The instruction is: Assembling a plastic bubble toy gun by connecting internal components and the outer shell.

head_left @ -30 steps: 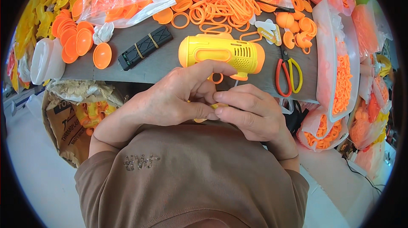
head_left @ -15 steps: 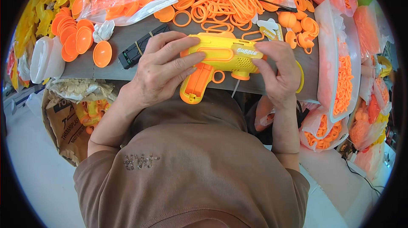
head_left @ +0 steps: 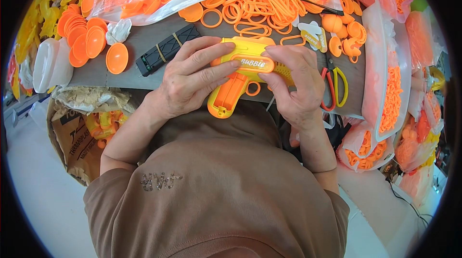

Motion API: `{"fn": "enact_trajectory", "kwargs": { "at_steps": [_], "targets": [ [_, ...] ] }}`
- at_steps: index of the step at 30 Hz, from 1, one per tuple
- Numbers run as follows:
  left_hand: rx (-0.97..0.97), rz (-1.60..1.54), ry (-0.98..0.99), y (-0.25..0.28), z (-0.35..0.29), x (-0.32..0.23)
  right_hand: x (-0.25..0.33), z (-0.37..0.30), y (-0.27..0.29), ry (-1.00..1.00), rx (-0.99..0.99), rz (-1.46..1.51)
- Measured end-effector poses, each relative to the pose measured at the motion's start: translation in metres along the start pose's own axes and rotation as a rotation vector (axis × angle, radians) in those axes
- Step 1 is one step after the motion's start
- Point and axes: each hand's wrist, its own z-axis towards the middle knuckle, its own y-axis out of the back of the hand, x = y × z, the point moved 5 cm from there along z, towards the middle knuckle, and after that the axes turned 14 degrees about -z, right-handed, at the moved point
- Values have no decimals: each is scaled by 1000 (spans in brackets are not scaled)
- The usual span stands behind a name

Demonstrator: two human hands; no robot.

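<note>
A yellow and orange toy bubble gun [head_left: 225, 95] is held level over the table's front edge, grip downward, its handle compartment uncovered. My left hand [head_left: 187, 80] grips its rear, fingers lying across the near side and thumb hidden. An oval label sticker [head_left: 252, 63] with white lettering lies over the orange-rimmed panel on the gun's side. My right hand [head_left: 301, 82] pinches the right end of this sticker between thumb and fingers, against the gun. Whether the sticker's whole face touches the panel, I cannot tell. The gun's front is partly covered by my right hand.
Red- and yellow-handled scissors [head_left: 340, 87] lie right of my right hand, near loose label stickers [head_left: 314, 38]. A black banded stack [head_left: 168, 50] lies left. Orange rings [head_left: 250, 7], discs [head_left: 117, 58] and a white bin [head_left: 373, 65] surround the work. A paper sack [head_left: 72, 137] stands below left.
My right hand has moved left, bringing the sticker from the gun's front end onto the oval side panel. The scissors have come into fuller view. My left hand keeps its grip.
</note>
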Motion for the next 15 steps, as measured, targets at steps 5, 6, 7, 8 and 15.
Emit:
{"fn": "enact_trajectory", "kwargs": {
  "at_steps": [5, 6, 7, 8, 15],
  "targets": [
    [3, 3, 16, 0, 1, 0, 0, 3, -1, -1, 8, 5],
    [-4, -5, 26, 0, 2, 0, 0, 2, -1, 1, 14, 0],
    [-11, -10, 38, 0, 2, 0, 0, 2, -1, 1, 15, 4],
    [-11, -9, 42, -1, 2, 0, -1, 1, -1, -16, 19, 21],
    [3, -17, 19, -1, -1, 2, -3, 0, -1, -38, 43, 63]
  ]
}}
